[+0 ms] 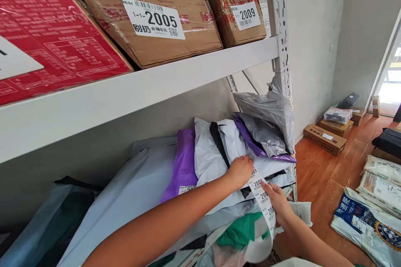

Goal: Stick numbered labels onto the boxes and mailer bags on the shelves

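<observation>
My left hand [240, 170] rests with curled fingers on a white poly mailer [209, 159] standing on the lower shelf, touching the top end of a strip of numbered labels [262, 198]. My right hand [277, 201] holds that strip lower down, pinching it as it hangs toward the floor. Purple [183, 162], grey [265, 133] and black mailers stand packed beside the white one.
The white shelf board [150, 83] above carries a red carton [46, 29] and brown boxes labelled 2005 [147, 12] and 2009 [238, 6]. A shelf upright [280, 29] stands at the right. Boxes [326, 138] and bagged parcels [366, 223] lie on the wooden floor.
</observation>
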`<state>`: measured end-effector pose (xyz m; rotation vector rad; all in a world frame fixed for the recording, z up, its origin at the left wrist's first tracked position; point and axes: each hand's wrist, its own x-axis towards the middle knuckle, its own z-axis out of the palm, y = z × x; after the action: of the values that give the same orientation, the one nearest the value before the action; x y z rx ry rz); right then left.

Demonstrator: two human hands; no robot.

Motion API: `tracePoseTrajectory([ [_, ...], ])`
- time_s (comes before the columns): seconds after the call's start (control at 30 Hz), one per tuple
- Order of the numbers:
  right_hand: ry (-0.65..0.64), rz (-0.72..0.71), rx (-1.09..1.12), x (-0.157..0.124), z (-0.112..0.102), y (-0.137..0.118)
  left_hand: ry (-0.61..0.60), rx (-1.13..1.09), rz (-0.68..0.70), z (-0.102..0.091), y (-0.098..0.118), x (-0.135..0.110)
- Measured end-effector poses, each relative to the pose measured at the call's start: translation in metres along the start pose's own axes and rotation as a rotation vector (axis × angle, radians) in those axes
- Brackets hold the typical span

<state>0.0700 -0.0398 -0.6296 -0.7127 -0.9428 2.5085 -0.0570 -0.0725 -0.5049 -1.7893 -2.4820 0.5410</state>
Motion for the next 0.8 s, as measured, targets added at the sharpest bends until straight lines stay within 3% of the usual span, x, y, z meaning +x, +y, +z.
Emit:
tracePoseTrajectory([
  [0.17, 0.007, 0.000, 0.014, -0.021, -0.026, 0.009, 0.021, 0.006, -0.051, -0.005, 0.001, -0.004],
  [0.27, -0.107, -0.059, -0.014, -0.030, -0.035, -0.010, 0.172, 0.001, -0.099, -0.022, -0.006, 0.000],
  [0.33, -0.200, -0.109, -0.059, -0.032, -0.038, -0.025, 0.229, -0.014, 0.070, -0.035, -0.015, 0.005],
  [0.37, -0.242, -0.138, -0.084, -0.032, -0.039, -0.032, 0.194, -0.026, 0.212, -0.040, -0.021, 0.008],
  [0.43, -0.310, -0.218, -0.141, -0.030, -0.037, -0.043, 0.024, -0.070, 0.468, -0.045, -0.032, 0.012],
  [0.47, -0.332, -0.266, -0.170, -0.028, -0.034, -0.047, -0.056, -0.113, 0.530, -0.045, -0.037, 0.013],
  [0.53, -0.345, -0.331, -0.223, -0.019, -0.026, -0.051, -0.151, -0.271, 0.495, -0.042, -0.042, 0.014],
  [0.63, -0.320, -0.297, -0.204, 0.002, -0.008, -0.051, -0.218, -0.498, 0.324, -0.036, -0.044, 0.017],
  [0.8, -0.198, -0.230, -0.084, 0.040, 0.016, -0.046, -0.245, -0.537, 0.149, -0.026, -0.040, 0.029],
])
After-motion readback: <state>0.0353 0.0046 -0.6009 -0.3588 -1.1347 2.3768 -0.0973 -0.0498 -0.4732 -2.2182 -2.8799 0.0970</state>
